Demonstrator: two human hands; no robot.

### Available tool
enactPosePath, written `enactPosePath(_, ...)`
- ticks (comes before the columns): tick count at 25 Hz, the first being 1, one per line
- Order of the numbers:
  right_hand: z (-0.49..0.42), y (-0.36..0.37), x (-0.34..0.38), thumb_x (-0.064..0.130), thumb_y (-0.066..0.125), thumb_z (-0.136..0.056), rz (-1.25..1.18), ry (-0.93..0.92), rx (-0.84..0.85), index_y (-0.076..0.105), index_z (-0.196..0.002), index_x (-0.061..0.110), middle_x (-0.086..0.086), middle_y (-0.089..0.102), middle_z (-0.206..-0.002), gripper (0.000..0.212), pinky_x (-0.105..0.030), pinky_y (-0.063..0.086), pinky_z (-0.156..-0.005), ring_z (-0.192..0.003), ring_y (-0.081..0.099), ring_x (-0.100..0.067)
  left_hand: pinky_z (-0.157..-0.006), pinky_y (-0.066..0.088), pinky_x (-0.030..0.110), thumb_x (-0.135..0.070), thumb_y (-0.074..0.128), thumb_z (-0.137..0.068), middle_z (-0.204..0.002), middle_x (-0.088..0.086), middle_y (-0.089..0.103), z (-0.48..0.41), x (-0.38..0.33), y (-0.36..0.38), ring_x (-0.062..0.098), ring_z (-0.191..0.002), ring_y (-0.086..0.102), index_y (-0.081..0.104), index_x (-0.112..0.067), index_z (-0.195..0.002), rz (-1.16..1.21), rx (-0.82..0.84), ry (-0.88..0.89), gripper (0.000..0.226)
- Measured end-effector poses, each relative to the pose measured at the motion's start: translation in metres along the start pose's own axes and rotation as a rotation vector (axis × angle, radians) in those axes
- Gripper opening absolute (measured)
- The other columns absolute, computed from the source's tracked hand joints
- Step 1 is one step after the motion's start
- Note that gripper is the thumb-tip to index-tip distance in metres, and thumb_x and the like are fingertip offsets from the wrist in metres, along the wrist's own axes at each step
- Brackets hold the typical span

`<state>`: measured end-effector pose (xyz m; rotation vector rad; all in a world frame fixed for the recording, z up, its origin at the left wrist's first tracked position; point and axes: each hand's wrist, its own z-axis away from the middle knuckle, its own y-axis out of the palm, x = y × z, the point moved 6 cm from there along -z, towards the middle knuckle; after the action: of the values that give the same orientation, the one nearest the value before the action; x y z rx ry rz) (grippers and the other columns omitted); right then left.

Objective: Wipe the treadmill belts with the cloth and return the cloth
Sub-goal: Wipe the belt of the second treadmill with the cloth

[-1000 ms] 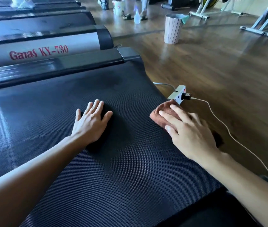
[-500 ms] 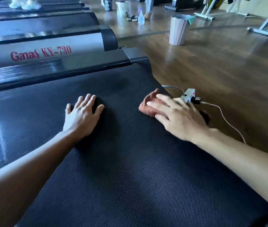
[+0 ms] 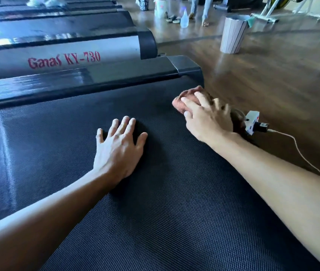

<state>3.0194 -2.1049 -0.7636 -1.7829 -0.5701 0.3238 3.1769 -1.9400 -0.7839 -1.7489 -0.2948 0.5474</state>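
Watching the head cam feed here. Left hand (image 3: 119, 147) is planted flat on the treadmill belt (image 3: 155, 212), fingers straight and spread, holding nothing. Right hand (image 3: 208, 116) is on top of the reddish cloth (image 3: 186, 98), fingers laid over the bunched lump and pressing it down. It's a bit blurry, but I don't see them wrapped round it. The cloth sits at the far right corner of the belt, just short of the grey end cap (image 3: 188, 67).

The annoying bit is a white socket box (image 3: 252, 122) with a black plug, on the wood floor right beside the belt edge and close to that wrist. Its white cable (image 3: 299, 153) trails along the floor next to the forearm. The next treadmill (image 3: 63, 60), with red "Ganas KY-730" lettering, lies just past the side rail. A ribbed pale bin (image 3: 232, 35) and a spray bottle (image 3: 184, 18) stand well apart on the floor.
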Motion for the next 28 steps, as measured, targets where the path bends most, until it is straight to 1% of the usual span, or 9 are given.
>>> enactPosePath(3, -0.014, 0.003, 0.019, 0.048, 0.040, -0.097, -0.061, -0.355, 0.085, 0.032, -0.141, 0.055, 0.018, 0.023, -0.157, 0.046, -0.049, 0.024, -0.110, -0.133, 0.036, -0.026, -0.119, 0.004, 0.048, -0.058, 0.021, -0.097, -0.161, -0.011, 0.012, -0.002, -0.001, 0.001, 0.011, -0.148, 0.004, 0.020, -0.027, -0.153, -0.015, 0.015, 0.003, 0.064)
enactPosePath(7, -0.061, 0.015, 0.000, 0.040, 0.042, -0.096, 0.027, 0.159, 0.053, 0.036, -0.141, 0.045, 0.006, 0.029, -0.154, 0.046, -0.048, 0.024, -0.107, -0.128, 0.036, -0.036, -0.119, 0.004, 0.049, -0.058, 0.020, -0.096, -0.161, -0.011, 0.012, 0.001, -0.002, 0.000, 0.012, -0.149, 0.004, 0.020, -0.026, -0.153, -0.003, 0.013, 0.011, 0.065)
enactPosePath(11, -0.082, 0.025, 0.060, 0.046, 0.038, -0.097, -0.038, -0.320, 0.106, 0.034, -0.143, 0.049, 0.011, 0.026, -0.158, 0.046, -0.049, 0.023, -0.111, -0.133, 0.036, -0.032, -0.119, 0.004, 0.048, -0.058, 0.020, -0.097, -0.161, -0.012, 0.012, -0.001, -0.001, 0.000, 0.011, -0.148, 0.004, 0.020, -0.026, -0.153, -0.003, 0.013, 0.013, 0.065)
enactPosePath(12, -0.092, 0.025, 0.052, 0.046, 0.037, -0.098, -0.047, -0.325, 0.122, 0.034, -0.144, 0.050, 0.013, 0.026, -0.158, 0.046, -0.049, 0.023, -0.112, -0.133, 0.036, -0.032, -0.118, 0.004, 0.048, -0.058, 0.020, -0.097, -0.161, -0.012, 0.012, -0.001, -0.001, -0.001, 0.011, -0.148, 0.003, 0.019, -0.026, -0.153, -0.002, 0.010, 0.016, 0.065)
enactPosePath(15, -0.115, 0.032, 0.026, 0.035, 0.041, -0.095, 0.008, 0.128, 0.088, 0.041, -0.140, 0.039, 0.003, 0.031, -0.154, 0.045, -0.049, 0.023, -0.110, -0.131, 0.034, -0.038, -0.119, 0.003, 0.048, -0.059, 0.018, -0.096, -0.161, -0.012, 0.009, 0.000, 0.000, 0.000, 0.011, -0.149, 0.001, 0.016, -0.027, -0.153, -0.006, 0.021, 0.006, 0.065)
enactPosePath(16, -0.118, 0.034, 0.037, 0.033, 0.042, -0.094, 0.035, 0.152, 0.091, 0.043, -0.138, 0.037, 0.000, 0.031, -0.153, 0.044, -0.049, 0.023, -0.109, -0.130, 0.034, -0.039, -0.119, 0.002, 0.048, -0.059, 0.018, -0.096, -0.161, -0.012, 0.008, -0.001, -0.001, 0.001, 0.011, -0.149, 0.000, 0.015, -0.027, -0.154, -0.006, 0.031, 0.004, 0.065)
enactPosePath(20, -0.116, 0.031, 0.068, 0.047, 0.040, -0.097, -0.057, -0.363, 0.137, 0.035, -0.141, 0.052, 0.015, 0.024, -0.158, 0.044, -0.049, 0.022, -0.112, -0.134, 0.035, -0.033, -0.119, 0.002, 0.048, -0.059, 0.017, -0.097, -0.162, -0.012, 0.007, -0.002, 0.000, 0.001, 0.011, -0.149, -0.002, 0.014, -0.027, -0.154, -0.004, 0.030, 0.012, 0.065)
enactPosePath(24, -0.127, 0.036, 0.030, 0.042, 0.039, -0.098, -0.029, 0.024, 0.077, 0.035, -0.142, 0.050, 0.013, 0.028, -0.156, 0.045, -0.047, 0.024, -0.110, -0.131, 0.036, -0.035, -0.119, 0.001, 0.049, -0.058, 0.017, -0.097, -0.162, -0.012, 0.007, 0.000, 0.001, 0.001, 0.011, -0.149, -0.002, 0.014, -0.027, -0.154, 0.009, 0.035, 0.009, 0.065)
enactPosePath(28, -0.103, 0.023, 0.022, 0.045, 0.041, -0.098, -0.072, -0.245, 0.155, 0.034, -0.141, 0.055, 0.019, 0.024, -0.157, 0.045, -0.047, 0.024, -0.112, -0.134, 0.036, -0.032, -0.118, 0.002, 0.050, -0.058, 0.019, -0.098, -0.161, -0.011, 0.009, 0.001, -0.001, 0.002, 0.012, -0.149, 0.000, 0.016, -0.026, -0.153, 0.006, 0.015, 0.020, 0.064)
